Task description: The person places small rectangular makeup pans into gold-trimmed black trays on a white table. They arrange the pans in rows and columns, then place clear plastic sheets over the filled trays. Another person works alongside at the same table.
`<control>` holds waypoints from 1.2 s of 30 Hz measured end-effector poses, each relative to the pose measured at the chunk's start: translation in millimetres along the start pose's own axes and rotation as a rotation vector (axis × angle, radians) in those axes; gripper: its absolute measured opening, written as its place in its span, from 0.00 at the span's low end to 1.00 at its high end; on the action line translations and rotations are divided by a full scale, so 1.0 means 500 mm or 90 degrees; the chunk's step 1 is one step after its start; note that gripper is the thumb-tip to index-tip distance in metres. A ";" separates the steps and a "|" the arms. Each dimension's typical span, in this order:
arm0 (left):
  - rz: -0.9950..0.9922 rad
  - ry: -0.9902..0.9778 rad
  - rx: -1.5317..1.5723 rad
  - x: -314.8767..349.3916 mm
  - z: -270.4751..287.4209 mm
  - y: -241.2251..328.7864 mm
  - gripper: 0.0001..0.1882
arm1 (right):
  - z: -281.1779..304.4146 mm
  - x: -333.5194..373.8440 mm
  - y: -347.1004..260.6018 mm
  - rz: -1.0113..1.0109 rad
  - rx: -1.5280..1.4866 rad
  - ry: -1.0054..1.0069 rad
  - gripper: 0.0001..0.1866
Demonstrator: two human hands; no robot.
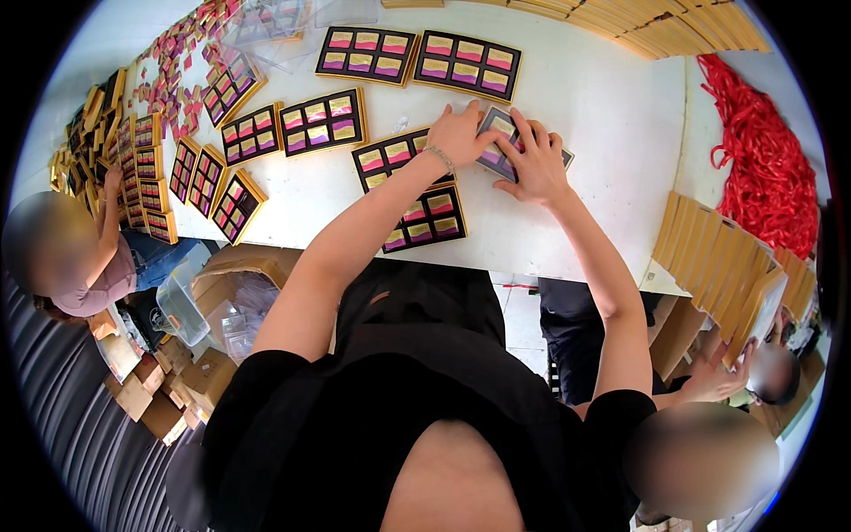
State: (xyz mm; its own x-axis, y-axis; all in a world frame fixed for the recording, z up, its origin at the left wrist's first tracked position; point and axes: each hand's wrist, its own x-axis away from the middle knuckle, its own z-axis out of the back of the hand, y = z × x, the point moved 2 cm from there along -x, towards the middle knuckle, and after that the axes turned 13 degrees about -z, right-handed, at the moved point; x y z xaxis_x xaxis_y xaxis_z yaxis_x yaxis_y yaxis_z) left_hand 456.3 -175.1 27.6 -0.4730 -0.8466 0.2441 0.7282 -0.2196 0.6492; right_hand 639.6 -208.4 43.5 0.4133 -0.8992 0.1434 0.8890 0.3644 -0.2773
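A dark box [496, 166] with small wrapped pieces, seemingly under a clear cover, lies on the white table. My left hand [456, 137] grips its left side, the thumb reaching over the top. Across its right part lies my right hand [534, 166], fingers spread and bent over the edges. Much of the box is hidden by both hands. Beneath my left wrist sits an open black box [374, 160] of pink, gold and purple squares, partly covered by my forearm. Another such box [425, 219] overlaps it on the near side.
More filled boxes [324, 121] stand across the table's left and far side. Clear plastic covers [266, 35] and loose wrapped squares [173, 84] lie far left. At right are red ribbons [762, 160] and stacked gold boxes [718, 266]. Co-workers sit at left and right.
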 end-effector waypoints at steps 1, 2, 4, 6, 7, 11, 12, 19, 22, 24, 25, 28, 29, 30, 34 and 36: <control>0.035 -0.001 0.041 -0.007 0.001 -0.003 0.38 | -0.001 -0.001 -0.002 -0.006 0.006 0.005 0.47; 0.071 -0.001 0.082 -0.014 0.001 -0.005 0.36 | 0.000 0.001 -0.008 -0.011 0.011 0.009 0.47; 0.061 0.038 0.042 -0.015 0.008 -0.001 0.33 | -0.015 0.013 -0.020 -0.043 0.029 0.025 0.48; -0.044 0.107 -0.142 0.010 0.029 0.012 0.30 | -0.047 0.063 -0.014 -0.130 0.051 0.029 0.47; -0.112 0.258 -0.149 0.037 0.066 0.002 0.30 | -0.039 0.083 0.001 -0.179 0.041 0.019 0.49; 0.054 0.302 -0.391 0.070 0.303 -0.204 0.34 | -0.018 0.042 0.108 -0.336 0.111 0.108 0.46; 0.035 0.385 -0.578 0.080 0.347 -0.254 0.35 | -0.011 0.006 0.143 -0.344 0.136 0.130 0.45; -0.113 0.257 -0.736 0.021 0.514 -0.476 0.25 | 0.046 -0.171 0.274 -0.377 0.191 0.255 0.47; -0.074 0.314 -0.471 0.095 0.585 -0.292 0.21 | 0.149 -0.154 0.078 -0.271 -0.193 0.384 0.45; -0.293 0.336 -0.457 0.210 0.594 -0.212 0.19 | 0.208 -0.153 -0.103 -0.181 -0.340 0.292 0.44; -0.322 0.287 -0.196 0.249 0.589 -0.176 0.18 | 0.252 -0.150 -0.162 -0.045 -0.243 0.224 0.46; -0.553 0.195 0.074 0.241 0.553 -0.058 0.12 | 0.323 -0.161 -0.282 0.176 -0.356 -0.045 0.62; -0.635 0.164 0.103 0.218 0.539 -0.042 0.11 | 0.321 -0.161 -0.295 0.237 -0.368 -0.164 0.66; -0.675 0.158 0.126 0.194 0.517 -0.032 0.12 | 0.313 -0.169 -0.291 0.187 -0.457 -0.228 0.65; -0.567 0.119 0.247 0.087 0.391 -0.124 0.24 | 0.241 -0.173 -0.224 -0.019 -0.549 -0.267 0.64; -0.462 0.210 0.047 0.019 0.356 -0.186 0.44 | 0.231 -0.186 -0.183 -0.078 -0.121 -0.003 0.61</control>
State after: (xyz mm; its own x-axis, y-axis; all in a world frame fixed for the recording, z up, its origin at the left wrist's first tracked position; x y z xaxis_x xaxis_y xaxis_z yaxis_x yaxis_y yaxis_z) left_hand 295.8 -76.5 97.6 -0.6375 -0.6064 -0.4754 0.2547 -0.7481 0.6127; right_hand 542.7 -129.9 165.2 0.3055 -0.9328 0.1914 0.8799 0.1997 -0.4312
